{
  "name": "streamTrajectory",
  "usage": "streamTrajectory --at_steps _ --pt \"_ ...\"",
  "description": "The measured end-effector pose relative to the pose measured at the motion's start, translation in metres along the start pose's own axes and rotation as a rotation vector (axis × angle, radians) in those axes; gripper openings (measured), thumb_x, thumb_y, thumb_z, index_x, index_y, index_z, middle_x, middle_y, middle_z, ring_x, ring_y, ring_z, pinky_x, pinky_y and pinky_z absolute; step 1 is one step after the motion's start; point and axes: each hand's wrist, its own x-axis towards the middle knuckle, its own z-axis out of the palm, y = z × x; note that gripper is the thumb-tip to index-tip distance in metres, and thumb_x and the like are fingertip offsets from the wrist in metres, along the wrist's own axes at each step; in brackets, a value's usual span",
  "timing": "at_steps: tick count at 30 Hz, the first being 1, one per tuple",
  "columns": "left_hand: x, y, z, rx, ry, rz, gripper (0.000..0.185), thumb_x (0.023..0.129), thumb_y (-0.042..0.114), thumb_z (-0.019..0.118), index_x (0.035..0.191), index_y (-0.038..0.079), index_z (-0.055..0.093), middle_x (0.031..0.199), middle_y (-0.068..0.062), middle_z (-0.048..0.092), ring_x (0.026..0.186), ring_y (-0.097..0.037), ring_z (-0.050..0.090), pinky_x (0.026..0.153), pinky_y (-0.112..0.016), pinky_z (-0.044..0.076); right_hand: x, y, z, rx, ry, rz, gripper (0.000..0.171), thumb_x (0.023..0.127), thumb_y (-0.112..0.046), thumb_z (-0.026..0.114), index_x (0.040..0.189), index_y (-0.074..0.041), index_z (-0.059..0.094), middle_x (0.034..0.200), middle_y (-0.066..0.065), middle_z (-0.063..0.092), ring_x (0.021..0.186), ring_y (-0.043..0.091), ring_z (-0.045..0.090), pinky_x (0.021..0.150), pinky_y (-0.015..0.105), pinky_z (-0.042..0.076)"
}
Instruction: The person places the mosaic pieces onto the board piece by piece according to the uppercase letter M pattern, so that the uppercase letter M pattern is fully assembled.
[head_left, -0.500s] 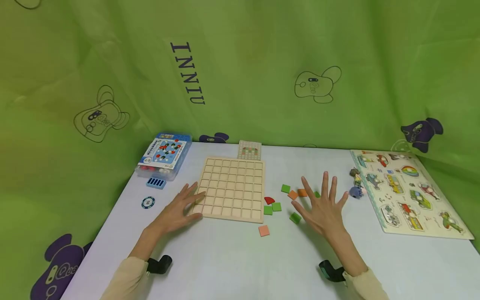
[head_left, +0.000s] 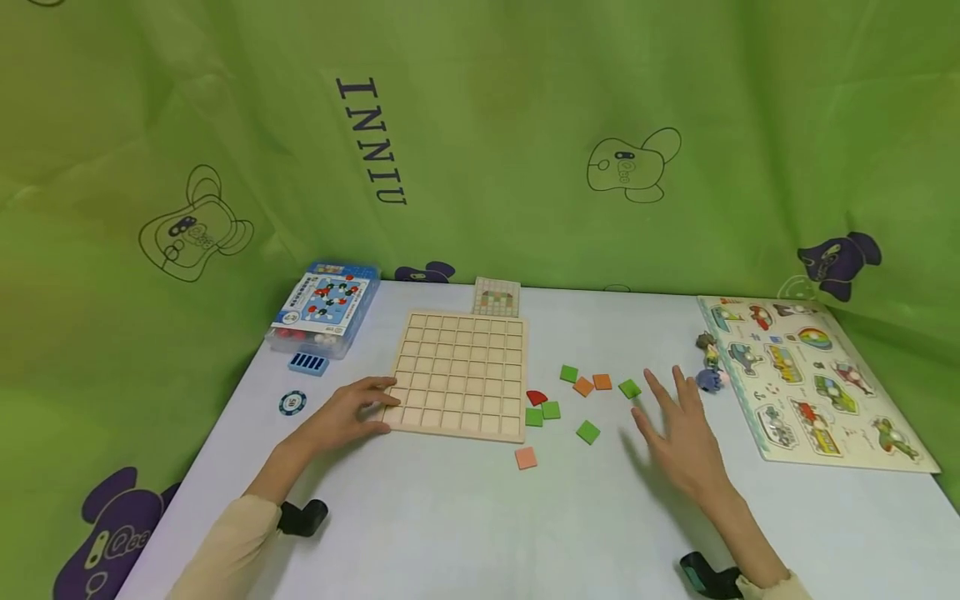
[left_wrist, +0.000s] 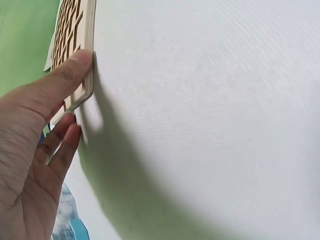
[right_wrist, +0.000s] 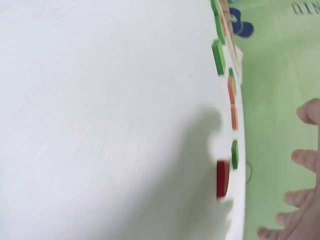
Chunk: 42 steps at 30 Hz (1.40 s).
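A square wooden grid board lies flat on the white table. My left hand grips its near left corner, fingertips along the left edge. In the left wrist view, the thumb lies against the board's edge. Right of the board lie a red quarter-round piece, several green square tiles, orange tiles and a pink tile. My right hand hovers over the table, fingers apart and holding nothing. A green tile is nearest its fingertips. A dark red piece shows in the right wrist view.
A small pattern card touches the board's far edge. A clear box with a blue label, a blue piece and a round chip lie at left. At right are a picture puzzle board and small figures.
My right hand has moved right and back from the tiles, its fingers less spread. The left hand's fingers have drawn in at the board's corner. The head view has shifted slightly.
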Motion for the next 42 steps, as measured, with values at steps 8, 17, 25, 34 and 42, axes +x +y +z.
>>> streamTrajectory --at_steps 8,17,25,34,42 --pt "0.006 0.0 -0.003 -0.176 -0.028 -0.051 0.031 0.074 0.002 0.079 0.103 0.0 0.069 0.132 -0.022 0.051 0.122 -0.041 0.048 0.083 -0.029 0.053 -0.019 0.014 -0.014 0.327 0.041 0.074 0.041 0.095 -0.012 0.058 0.135 -0.004 0.053 0.139 0.021 0.048 0.125 0.01 0.048 0.088 0.017 0.048" --pt "0.019 0.0 -0.007 -0.102 -0.04 -0.059 0.029 0.067 0.009 0.085 0.092 0.008 0.071 0.123 -0.016 0.058 0.114 -0.035 0.052 0.074 -0.028 0.052 -0.045 0.027 -0.016 0.494 0.086 0.17 0.037 0.087 0.001 0.066 0.122 0.008 0.057 0.11 -0.022 0.062 0.091 -0.008 0.059 0.074 0.008 0.047" --pt "0.019 0.001 -0.009 -0.072 -0.06 -0.085 0.028 0.067 0.01 0.086 0.09 0.009 0.07 0.122 -0.015 0.058 0.116 -0.037 0.051 0.077 -0.032 0.049 -0.054 0.022 -0.006 0.496 0.105 0.231 0.036 0.084 0.003 0.068 0.118 0.008 0.058 0.104 -0.023 0.062 0.085 -0.01 0.061 0.07 0.009 0.048" --pt "0.017 0.002 -0.01 -0.105 -0.053 -0.08 0.028 0.068 0.007 0.085 0.091 0.007 0.07 0.124 -0.017 0.056 0.118 -0.039 0.049 0.075 -0.03 0.05 -0.033 0.018 0.008 0.523 0.063 0.188 0.04 0.08 0.003 0.073 0.117 0.007 0.058 0.108 0.017 0.067 0.091 -0.006 0.063 0.077 0.012 0.049" --pt "0.015 0.001 -0.009 -0.128 -0.048 -0.085 0.028 0.068 0.006 0.084 0.091 0.007 0.069 0.124 -0.017 0.056 0.118 -0.038 0.049 0.077 -0.031 0.052 -0.011 0.036 0.005 0.485 -0.088 0.057 0.033 0.079 0.006 0.073 0.11 0.006 0.063 0.104 0.023 0.067 0.087 0.0 0.065 0.074 0.013 0.051"
